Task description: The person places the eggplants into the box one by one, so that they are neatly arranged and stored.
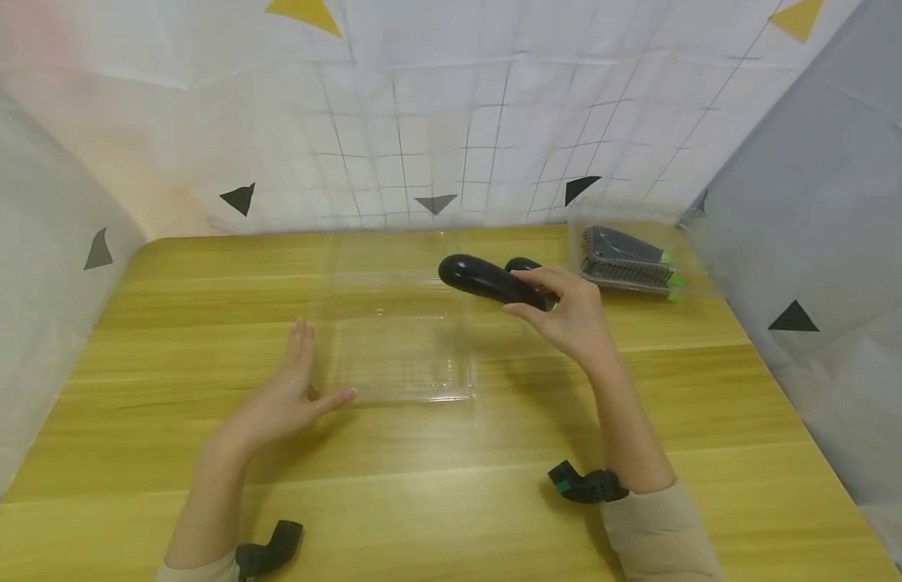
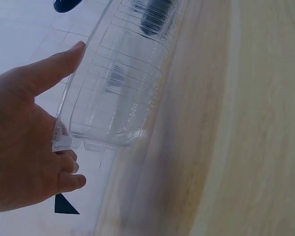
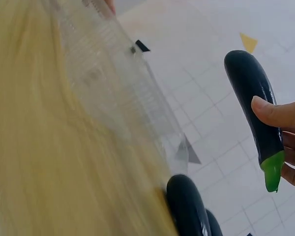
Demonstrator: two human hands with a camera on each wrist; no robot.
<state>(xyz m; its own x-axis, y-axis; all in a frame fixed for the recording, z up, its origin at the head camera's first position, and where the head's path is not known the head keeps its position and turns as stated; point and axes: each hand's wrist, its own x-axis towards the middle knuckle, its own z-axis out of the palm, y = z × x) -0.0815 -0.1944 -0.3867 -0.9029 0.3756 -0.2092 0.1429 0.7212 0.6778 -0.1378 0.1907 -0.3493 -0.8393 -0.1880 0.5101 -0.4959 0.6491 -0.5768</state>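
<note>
My right hand [image 1: 571, 315] grips a glossy dark eggplant [image 1: 483, 279] with a green stem end, held above the table to the right of an opened clear plastic clamshell box [image 1: 400, 388]. Behind it, another dark eggplant [image 1: 522, 263] is partly hidden by the held one and the hand. My left hand [image 1: 284, 400] is at the box's near left corner, fingers straight along its left side and thumb spread to the front edge. In the left wrist view, the thumb [image 2: 69, 59] meets the box's rim [image 2: 96, 29].
At the back right, a second clear plastic box [image 1: 625, 212] holds several dark pieces with green ends [image 1: 629, 255]. White sheeting [image 1: 451, 105] with grid lines and triangle marks rises behind the wooden table [image 1: 422, 509].
</note>
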